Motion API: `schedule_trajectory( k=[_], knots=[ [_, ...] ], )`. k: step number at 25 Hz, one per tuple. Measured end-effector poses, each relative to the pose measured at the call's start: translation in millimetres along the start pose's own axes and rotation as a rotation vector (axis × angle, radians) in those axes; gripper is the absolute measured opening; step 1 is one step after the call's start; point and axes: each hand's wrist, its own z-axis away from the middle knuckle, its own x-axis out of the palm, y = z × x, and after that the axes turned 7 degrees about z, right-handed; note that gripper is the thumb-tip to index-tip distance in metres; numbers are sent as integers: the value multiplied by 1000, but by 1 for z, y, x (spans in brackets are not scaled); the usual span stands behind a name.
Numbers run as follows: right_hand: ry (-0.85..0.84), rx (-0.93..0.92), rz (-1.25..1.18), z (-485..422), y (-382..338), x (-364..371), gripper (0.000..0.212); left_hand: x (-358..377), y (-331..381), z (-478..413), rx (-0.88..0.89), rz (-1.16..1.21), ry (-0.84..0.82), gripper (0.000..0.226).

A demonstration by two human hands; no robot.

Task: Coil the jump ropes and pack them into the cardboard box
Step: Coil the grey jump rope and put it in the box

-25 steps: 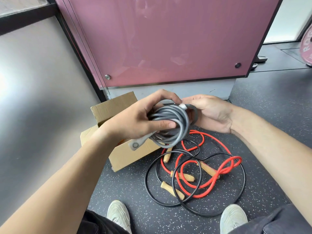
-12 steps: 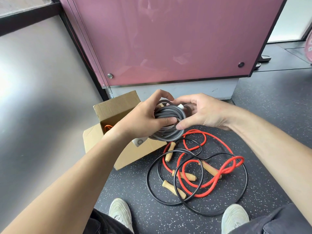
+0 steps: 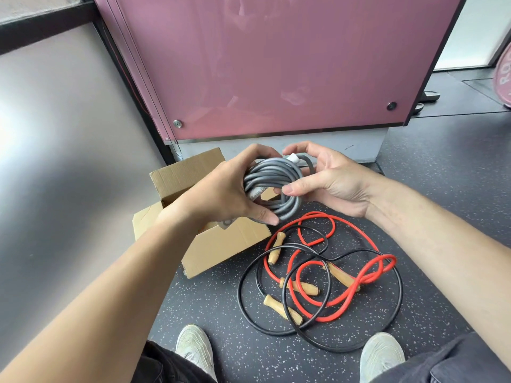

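Observation:
A grey jump rope (image 3: 272, 179) is wound into a tight coil and held in the air above the open cardboard box (image 3: 221, 244). My left hand (image 3: 221, 189) grips the coil from the left, thumb under it. My right hand (image 3: 326, 178) touches the coil's right side with thumb and fingertips, fingers spread, near a white end piece. On the floor to the right of the box lie a red jump rope (image 3: 356, 230) and a black jump rope (image 3: 398, 299), loose and tangled together, with several wooden handles (image 3: 282, 308).
A pink panel (image 3: 276, 64) stands just behind the box, a grey wall (image 3: 55, 161) to the left. My two shoes (image 3: 193, 346) rest on the dark speckled floor (image 3: 442, 175) near the ropes. Sandals (image 3: 430, 96) lie at the far right.
The right hand has loosened from wrapping around the coil and now only touches its right side. Both hands and the coil stay above the box.

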Motion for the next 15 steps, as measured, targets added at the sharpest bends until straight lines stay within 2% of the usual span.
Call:
schedule_trajectory(
  k=[4, 8, 9, 13, 15],
  knots=[
    [30, -33, 46, -1, 4, 3, 57, 13, -1, -1, -80, -147, 128, 91],
    [-42, -94, 126, -2, 6, 7, 59, 11, 1, -2, -143, -245, 219, 88],
    [-42, -119, 224, -2, 6, 9, 58, 11, 1, -2, -156, -265, 229, 86],
    [131, -245, 962, 1, 3, 17, 54, 14, -3, 0, -169, -365, 254, 81],
    [147, -297, 1077, 2, 1, 24, 50, 13, -6, 1, -141, -389, 258, 80]
  ],
)
